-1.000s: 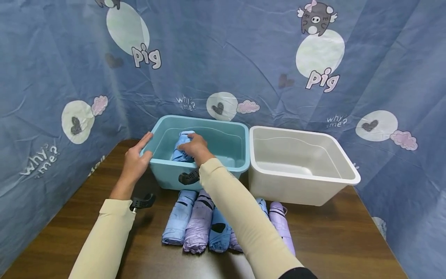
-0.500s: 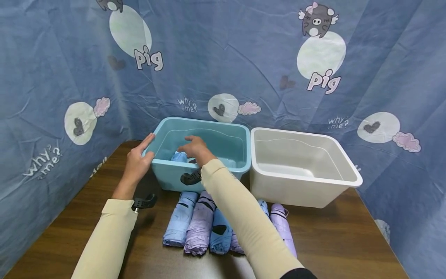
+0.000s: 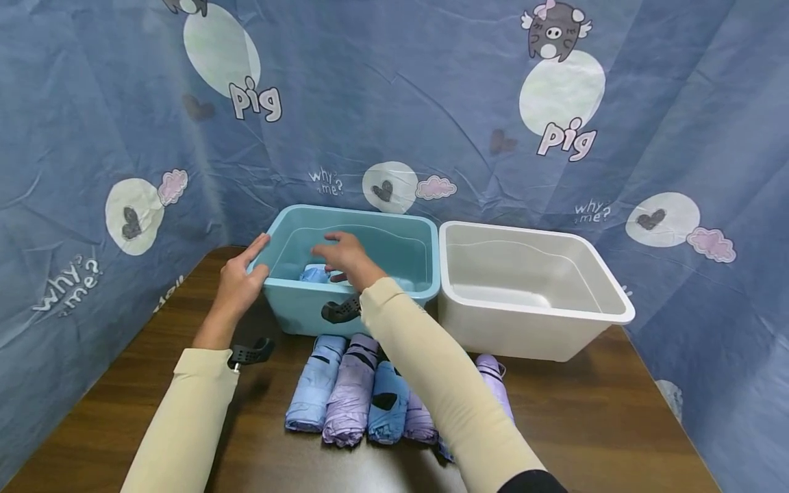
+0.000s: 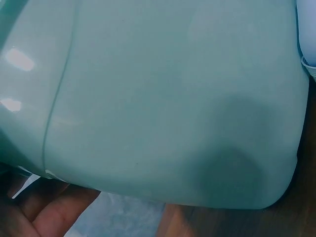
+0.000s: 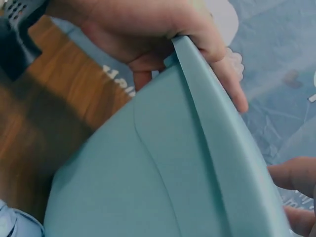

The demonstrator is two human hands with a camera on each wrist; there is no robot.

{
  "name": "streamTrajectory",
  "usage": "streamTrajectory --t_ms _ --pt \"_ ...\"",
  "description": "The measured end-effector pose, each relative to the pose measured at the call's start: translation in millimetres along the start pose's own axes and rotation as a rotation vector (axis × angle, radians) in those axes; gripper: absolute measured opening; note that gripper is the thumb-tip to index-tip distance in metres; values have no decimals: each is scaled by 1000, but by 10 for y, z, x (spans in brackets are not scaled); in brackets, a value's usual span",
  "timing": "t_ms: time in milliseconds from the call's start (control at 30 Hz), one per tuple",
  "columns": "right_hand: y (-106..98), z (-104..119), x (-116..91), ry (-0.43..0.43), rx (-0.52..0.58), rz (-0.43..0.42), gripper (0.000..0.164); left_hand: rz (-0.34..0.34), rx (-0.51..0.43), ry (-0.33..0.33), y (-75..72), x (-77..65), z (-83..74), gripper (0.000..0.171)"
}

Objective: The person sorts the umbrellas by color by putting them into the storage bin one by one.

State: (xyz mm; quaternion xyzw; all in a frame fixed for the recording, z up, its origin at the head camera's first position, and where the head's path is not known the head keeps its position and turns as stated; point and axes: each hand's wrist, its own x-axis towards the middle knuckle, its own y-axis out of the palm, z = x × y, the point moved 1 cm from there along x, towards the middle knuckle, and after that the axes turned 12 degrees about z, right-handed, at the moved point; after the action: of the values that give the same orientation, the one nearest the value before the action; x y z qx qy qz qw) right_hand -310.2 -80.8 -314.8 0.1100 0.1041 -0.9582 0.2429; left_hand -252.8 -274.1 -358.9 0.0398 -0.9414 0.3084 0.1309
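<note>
My left hand [image 3: 240,281] grips the left rim of a teal plastic bin [image 3: 286,291]; the right wrist view also shows this left hand [image 5: 148,29] curled over the rim. Low inside the bin lies a light blue folded umbrella [image 3: 314,274], mostly hidden by the front wall. Above it hovers my right hand [image 3: 348,259], fingers spread and holding nothing. In front of the bin a row of folded umbrellas lies on the table: light blue [image 3: 317,383], purple [image 3: 350,397], darker blue [image 3: 388,404] and more, partly covered by my right forearm.
A white plastic bin [image 3: 505,329] stands right beside the teal one. Both rest on a dark wooden table [image 3: 585,424]. A blue cloth [image 3: 394,82] with pig prints hangs behind and along the sides.
The right hand has let go of the light blue umbrella, which has sunk lower into the teal bin. That hand has spread its fingers and shifted slightly right. The left hand stays on the rim.
</note>
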Motion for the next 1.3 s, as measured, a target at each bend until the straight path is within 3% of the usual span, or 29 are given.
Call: streamTrajectory --t_ms 200,667,967,1300 --pt "-126 34 -84 -15 -34 -16 54 0 10 -4 -19 4 8 61" --pt "-620 -38 -505 -142 79 103 54 -9 -10 -4 -7 -12 22 60" --pt "-947 -59 -830 -209 157 102 55 7 -22 -1 27 -9 3 60" --pt "-1169 -143 -1137 -274 92 65 49 -14 -30 -22 30 15 -10 60"
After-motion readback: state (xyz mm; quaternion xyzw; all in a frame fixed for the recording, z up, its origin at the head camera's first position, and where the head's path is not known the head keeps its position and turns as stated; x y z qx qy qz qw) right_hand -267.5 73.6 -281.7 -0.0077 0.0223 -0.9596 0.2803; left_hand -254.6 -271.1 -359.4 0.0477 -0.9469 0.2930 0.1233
